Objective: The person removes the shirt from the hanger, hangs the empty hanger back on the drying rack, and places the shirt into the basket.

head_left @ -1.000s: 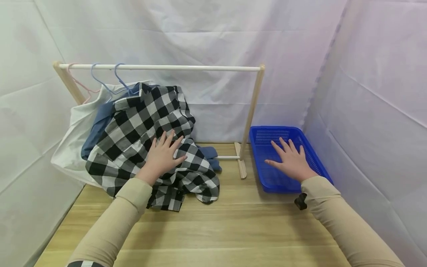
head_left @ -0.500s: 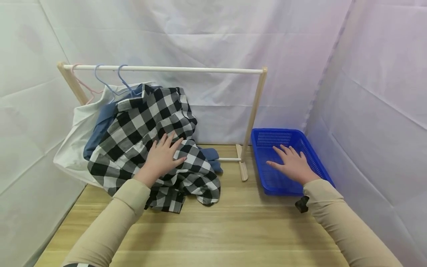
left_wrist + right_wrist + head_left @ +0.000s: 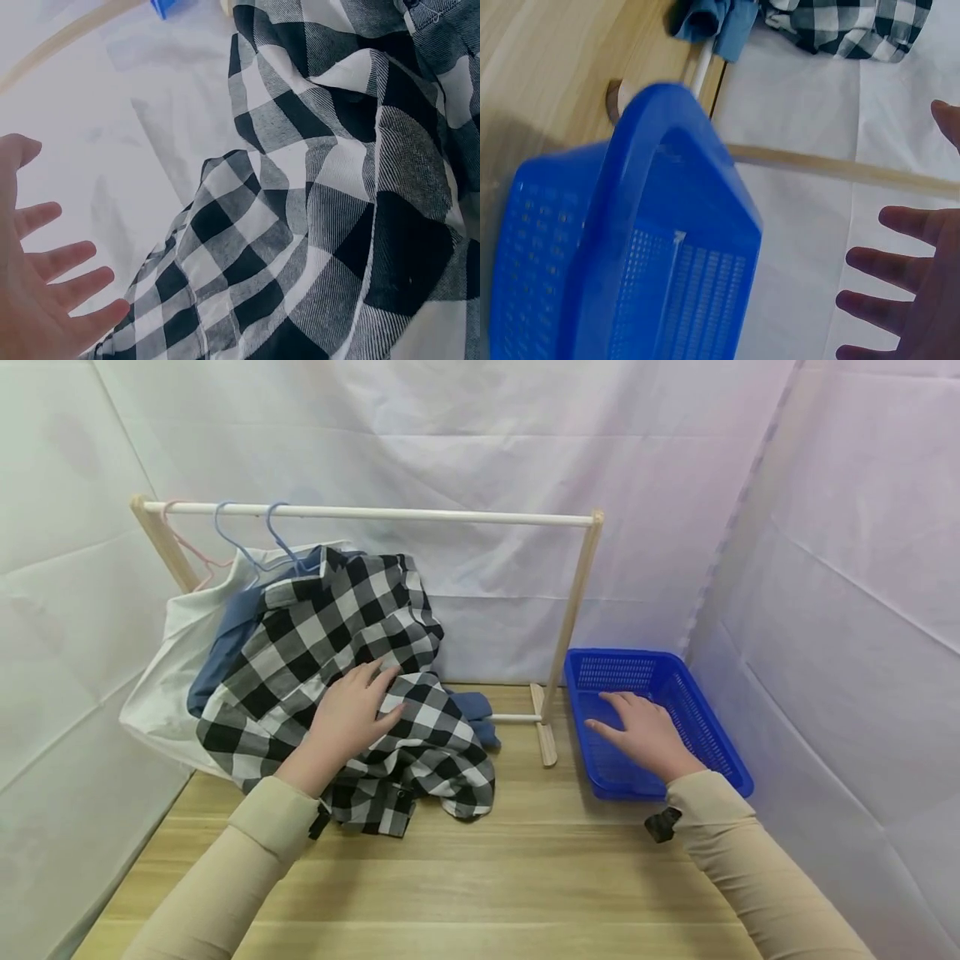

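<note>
Seemingly at the very start of handling the laundry, a person's left hand (image 3: 347, 720) lies flat with relaxed fingers on a black-and-white checked shirt (image 3: 341, 677), gripping nothing. That shirt hangs from a blue hanger (image 3: 281, 539) on a small wooden rack (image 3: 375, 513), its hem pooling on the table (image 3: 480, 877). The right hand (image 3: 643, 735) hovers spread over a blue basket (image 3: 720, 739) (holding nothing). Next, I judge, fingers must close on the cloth to lift it free.
</note>
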